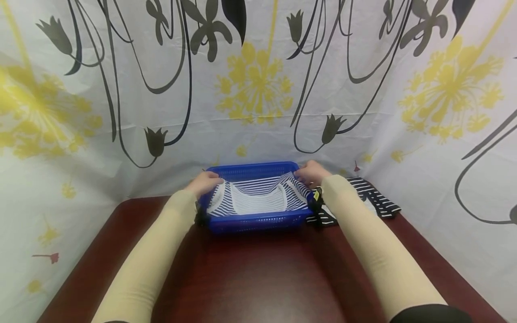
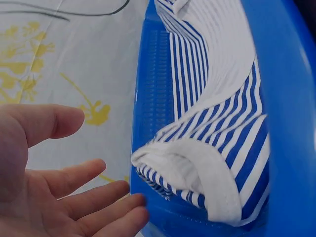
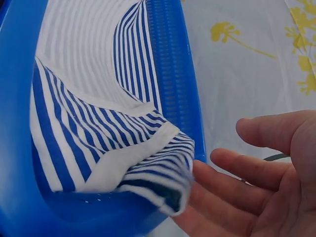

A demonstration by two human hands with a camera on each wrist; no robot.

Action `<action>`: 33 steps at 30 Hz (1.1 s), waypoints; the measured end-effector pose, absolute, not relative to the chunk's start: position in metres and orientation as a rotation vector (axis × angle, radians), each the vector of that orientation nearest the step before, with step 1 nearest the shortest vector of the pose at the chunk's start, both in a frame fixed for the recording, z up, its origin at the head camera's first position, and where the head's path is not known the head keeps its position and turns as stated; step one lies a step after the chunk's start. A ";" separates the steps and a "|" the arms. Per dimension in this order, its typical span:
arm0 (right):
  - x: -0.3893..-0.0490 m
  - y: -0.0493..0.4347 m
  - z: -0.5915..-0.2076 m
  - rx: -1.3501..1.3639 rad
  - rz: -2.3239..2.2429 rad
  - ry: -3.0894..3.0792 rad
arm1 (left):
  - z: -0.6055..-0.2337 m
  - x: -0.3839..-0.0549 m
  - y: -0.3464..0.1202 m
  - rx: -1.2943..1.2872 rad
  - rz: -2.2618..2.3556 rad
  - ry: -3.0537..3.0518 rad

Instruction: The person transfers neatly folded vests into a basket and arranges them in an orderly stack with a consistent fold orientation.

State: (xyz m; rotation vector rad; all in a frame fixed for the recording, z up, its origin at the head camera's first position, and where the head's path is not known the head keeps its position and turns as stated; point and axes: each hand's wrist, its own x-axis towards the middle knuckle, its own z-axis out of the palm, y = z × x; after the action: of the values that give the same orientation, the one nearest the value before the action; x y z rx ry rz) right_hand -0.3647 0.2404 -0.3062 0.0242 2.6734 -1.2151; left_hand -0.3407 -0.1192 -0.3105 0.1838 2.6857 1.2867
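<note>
A blue plastic basket (image 1: 258, 222) stands near the far edge of the table. In it lies a blue-and-white striped garment (image 1: 258, 199) with white trim, its white middle part facing up. My left hand (image 1: 204, 183) is at the basket's left end. The left wrist view shows that hand (image 2: 74, 182) with thumb and fingers apart, fingertips close to the basket wall. At the right end is my right hand (image 1: 312, 173). Its fingers (image 3: 222, 175) are extended at the garment's drooping corner; whether they touch it I cannot tell.
On the table (image 1: 258, 269), right of the basket and partly behind my right arm, lies a black-and-white striped garment (image 1: 373, 199). A white curtain (image 1: 258, 148) with yellow and grey flowers hangs right behind the basket and along both sides.
</note>
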 end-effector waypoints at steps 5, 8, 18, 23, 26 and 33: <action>-0.358 0.232 -0.299 -0.005 -1.123 2.784 | -0.307 -0.334 -0.112 0.247 1.260 2.734; -0.352 0.225 -0.298 -0.038 -1.113 2.754 | -0.307 -0.330 -0.106 0.298 1.258 2.744; -0.337 0.209 -0.307 -0.006 -1.186 2.521 | -0.314 -0.320 -0.092 0.342 1.304 2.619; -0.340 0.207 -0.317 0.016 -1.171 2.486 | -0.321 -0.318 -0.095 0.240 1.359 2.483; -0.342 0.206 -0.320 0.031 -1.166 2.492 | -0.324 -0.319 -0.098 0.211 1.380 2.443; -0.342 0.205 -0.322 0.025 -1.222 2.460 | -0.325 -0.322 -0.106 0.192 1.396 2.394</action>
State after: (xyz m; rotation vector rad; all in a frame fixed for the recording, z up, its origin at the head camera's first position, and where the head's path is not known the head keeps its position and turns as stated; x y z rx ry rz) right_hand -0.3415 0.2047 -0.3219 0.0253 2.4601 -1.2225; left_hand -0.3225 -0.1063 -0.3250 0.1924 2.3943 1.3957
